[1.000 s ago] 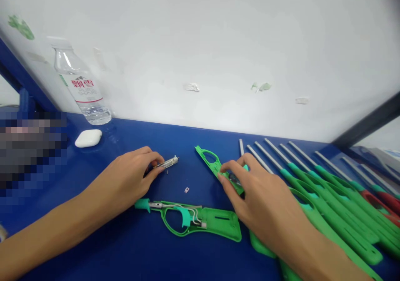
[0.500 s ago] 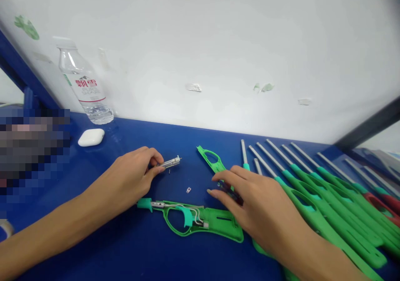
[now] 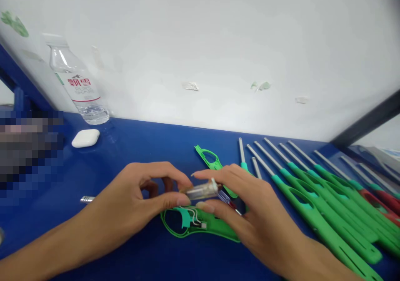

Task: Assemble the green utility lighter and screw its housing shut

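Note:
My left hand [image 3: 156, 193] pinches one end of a small clear plastic fuel tank [image 3: 203, 190] with its thumb and fingers. My right hand [image 3: 237, 206] closes around the tank's other end, its thumb below and index finger above. A slim red and blue item [image 3: 229, 200] shows in the gap of my right hand; what it is I cannot make out. Just beneath lies an opened green lighter half [image 3: 215, 227] with a turquoise trigger [image 3: 186, 218] and white wires, partly covered by my hands. Another green shell half [image 3: 208, 158] lies behind.
Several assembled green lighters [image 3: 325, 218] lie in a row at the right, with red ones [image 3: 371, 202] beyond. A water bottle [image 3: 75, 81] and a white earbud case [image 3: 86, 138] stand at the back left, near the white wall [image 3: 218, 43].
My left hand has moved right and nearer, bringing the piece it holds to my right hand. My right hand's fingers now meet around its end. The view has shifted slightly.

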{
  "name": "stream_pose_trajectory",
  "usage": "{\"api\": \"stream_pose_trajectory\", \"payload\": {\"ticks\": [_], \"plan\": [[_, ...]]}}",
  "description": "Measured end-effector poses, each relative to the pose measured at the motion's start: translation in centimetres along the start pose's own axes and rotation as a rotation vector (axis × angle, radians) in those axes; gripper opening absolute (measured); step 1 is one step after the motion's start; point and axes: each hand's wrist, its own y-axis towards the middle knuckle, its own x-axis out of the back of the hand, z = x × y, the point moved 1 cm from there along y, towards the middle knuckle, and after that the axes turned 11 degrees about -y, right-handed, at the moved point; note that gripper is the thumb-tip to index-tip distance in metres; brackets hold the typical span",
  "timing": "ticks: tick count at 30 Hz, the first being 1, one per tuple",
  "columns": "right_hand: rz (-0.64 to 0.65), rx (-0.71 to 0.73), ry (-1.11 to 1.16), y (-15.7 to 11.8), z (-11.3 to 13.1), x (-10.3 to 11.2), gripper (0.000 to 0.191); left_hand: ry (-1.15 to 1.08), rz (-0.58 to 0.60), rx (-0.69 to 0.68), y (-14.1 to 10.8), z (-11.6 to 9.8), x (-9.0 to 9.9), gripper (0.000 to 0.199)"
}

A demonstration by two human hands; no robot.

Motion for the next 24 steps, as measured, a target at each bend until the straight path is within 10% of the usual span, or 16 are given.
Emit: {"api": "stream_pose_trajectory", "payload": {"ticks": [11, 24], "plan": [[-0.046, -0.316, 0.287, 0.7, 0.3, 0.7, 0.017, 0.473, -0.195, -0.01, 1.8, 4.2, 3.3, 0.023], [-0.036, -0.285, 0.228, 0.9, 0.8, 0.6, 0.025, 0.46, -0.145, 0.074, 1.8, 5.9, 3.2, 0.027]]}}
